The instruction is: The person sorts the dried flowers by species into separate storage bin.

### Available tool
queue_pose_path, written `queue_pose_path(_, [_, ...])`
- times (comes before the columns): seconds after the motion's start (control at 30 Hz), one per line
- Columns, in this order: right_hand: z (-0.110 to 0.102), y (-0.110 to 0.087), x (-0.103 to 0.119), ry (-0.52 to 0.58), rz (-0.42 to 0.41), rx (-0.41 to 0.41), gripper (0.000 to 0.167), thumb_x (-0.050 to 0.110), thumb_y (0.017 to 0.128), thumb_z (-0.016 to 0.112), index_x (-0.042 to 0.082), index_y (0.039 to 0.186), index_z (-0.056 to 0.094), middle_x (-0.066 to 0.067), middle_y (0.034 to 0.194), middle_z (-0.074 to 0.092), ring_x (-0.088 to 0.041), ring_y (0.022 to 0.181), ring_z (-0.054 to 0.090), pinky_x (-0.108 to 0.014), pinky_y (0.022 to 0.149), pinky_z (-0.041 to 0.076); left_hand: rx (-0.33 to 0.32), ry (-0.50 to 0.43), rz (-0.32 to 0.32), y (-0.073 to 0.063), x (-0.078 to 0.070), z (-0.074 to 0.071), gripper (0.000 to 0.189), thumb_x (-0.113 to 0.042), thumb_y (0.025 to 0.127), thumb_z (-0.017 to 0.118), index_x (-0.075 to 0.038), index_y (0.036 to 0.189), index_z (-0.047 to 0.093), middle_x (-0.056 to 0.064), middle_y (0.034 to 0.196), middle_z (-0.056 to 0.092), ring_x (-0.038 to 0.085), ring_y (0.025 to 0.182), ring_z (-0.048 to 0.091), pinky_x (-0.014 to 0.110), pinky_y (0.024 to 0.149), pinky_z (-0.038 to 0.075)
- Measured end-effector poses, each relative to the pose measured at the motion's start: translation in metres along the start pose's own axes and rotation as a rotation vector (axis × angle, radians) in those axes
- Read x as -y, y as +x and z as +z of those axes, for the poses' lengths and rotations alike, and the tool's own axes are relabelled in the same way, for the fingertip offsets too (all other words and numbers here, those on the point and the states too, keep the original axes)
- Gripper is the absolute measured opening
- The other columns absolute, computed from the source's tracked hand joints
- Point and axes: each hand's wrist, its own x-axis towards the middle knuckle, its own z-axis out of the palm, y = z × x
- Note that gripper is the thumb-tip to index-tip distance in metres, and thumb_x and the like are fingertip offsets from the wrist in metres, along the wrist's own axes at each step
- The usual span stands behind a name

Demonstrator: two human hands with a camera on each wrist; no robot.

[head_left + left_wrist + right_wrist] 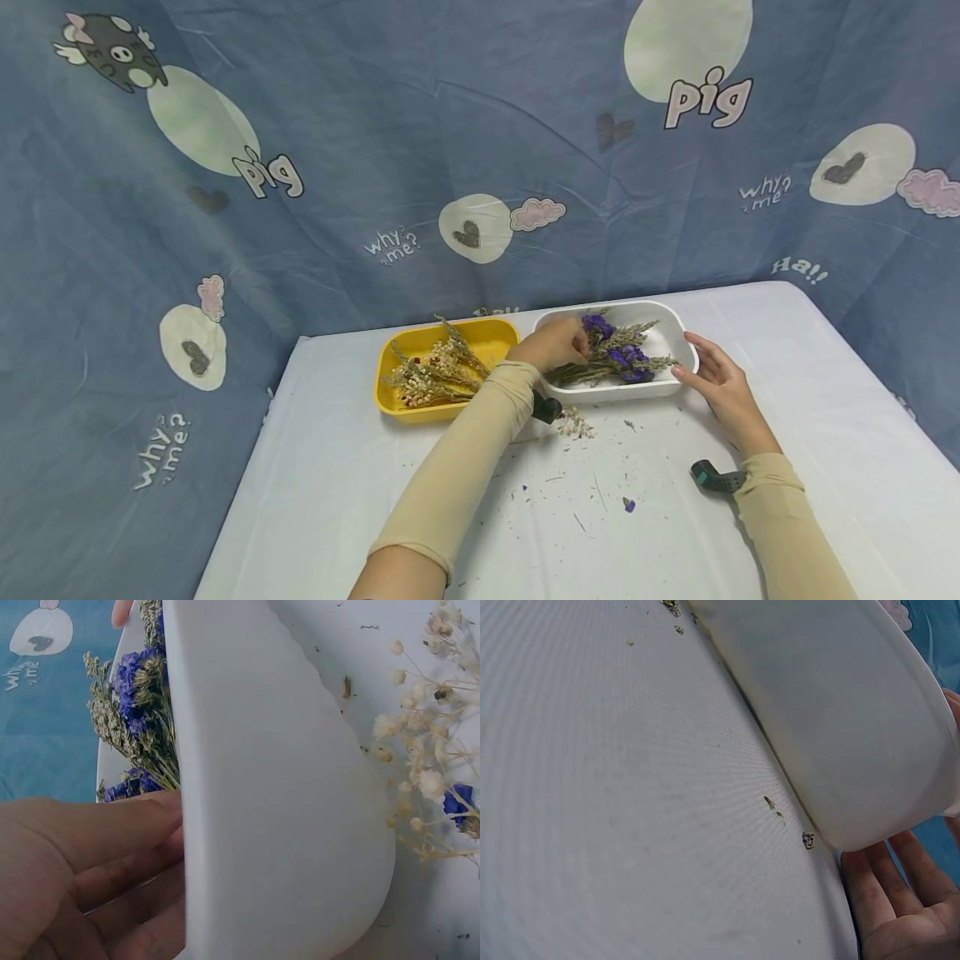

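The white tray (667,321) holds dried purple flowers (630,358) with greyish-green sprigs, their stems toward the tray's left end. My left hand (557,343) reaches into that end with curled fingers at the stems. In the left wrist view, its thumb (135,825) lies against the stem ends, and the tray wall hides part of the fingers. My right hand (723,392) holds the tray's right end, its thumb at the rim. Its fingers (900,877) touch the outside of that end in the right wrist view.
A yellow tray (386,404) with bunches of cream dried flowers (427,375) stands to the left, partly behind my left forearm. A loose cream sprig (576,423) lies before the white tray. Stem bits and a purple blossom (628,505) lie on the white table (675,550).
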Motion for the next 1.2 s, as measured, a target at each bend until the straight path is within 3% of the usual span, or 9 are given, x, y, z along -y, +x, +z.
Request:
queue_pose_path(0.37, [0.004,0.003,0.000,0.011,-0.002,0.014,0.074,0.025,0.100,0.070,0.023,0.163,0.031,-0.019,0.171,0.022,-0.038,0.157,0.025,-0.007,0.112,0.038,-0.031,-0.031,-0.079,-0.009,0.003,0.000,0.009,-0.018,0.095,0.077,-0.011,0.091,0.081,0.000,0.093,0.077,0.009,0.076,0.059,0.021,0.070,0.051])
queue_pose_path(0.53, [0.004,0.004,0.001,0.014,0.006,0.020,0.074,0.026,0.100,0.070,0.024,0.163,0.031,-0.018,0.172,0.021,-0.038,0.158,0.025,-0.007,0.112,0.039,-0.068,-0.035,-0.045,-0.014,0.008,0.000,0.009,-0.019,0.096,0.076,-0.013,0.090,0.080,-0.002,0.091,0.076,0.009,0.078,0.061,0.021,0.074,0.053])
queue_pose_path(0.7, [0.002,0.004,0.001,0.022,0.014,0.024,0.075,0.025,0.100,0.070,0.024,0.164,0.031,-0.017,0.172,0.020,-0.034,0.159,0.024,-0.007,0.112,0.038,-0.131,-0.153,0.050,-0.024,0.017,0.002,0.011,-0.017,0.099,0.072,-0.011,0.099,0.081,0.001,0.096,0.078,0.012,0.083,0.066,0.023,0.081,0.056])
queue_pose_path(0.97, [-0.003,0.001,-0.004,0.015,-0.009,0.008,0.075,0.021,0.100,0.071,0.024,0.163,0.032,-0.017,0.171,0.025,-0.027,0.157,0.031,-0.005,0.109,0.040,-0.291,-0.409,0.073,-0.059,0.036,0.006,0.021,-0.017,0.102,0.066,-0.008,0.119,0.075,0.007,0.120,0.075,0.020,0.114,0.069,0.033,0.100,0.058])
queue_pose_path(1.1, [-0.003,0.000,-0.005,0.002,-0.033,-0.021,0.075,0.018,0.099,0.072,0.024,0.163,0.033,-0.011,0.170,0.031,-0.015,0.156,0.035,-0.004,0.111,0.038,-0.384,-0.522,0.057,-0.083,0.047,0.011,0.022,-0.018,0.101,0.068,-0.007,0.119,0.076,0.007,0.120,0.076,0.022,0.115,0.070,0.031,0.098,0.060])
queue_pose_path(1.2, [-0.002,-0.001,-0.002,-0.038,-0.049,-0.053,0.076,0.021,0.099,0.073,0.023,0.163,0.032,-0.006,0.170,0.031,-0.016,0.157,0.032,-0.005,0.113,0.035,-0.444,-0.590,0.038,-0.103,0.054,0.014,0.024,-0.017,0.099,0.071,-0.004,0.118,0.075,0.009,0.119,0.076,0.025,0.112,0.072,0.028,0.094,0.062])
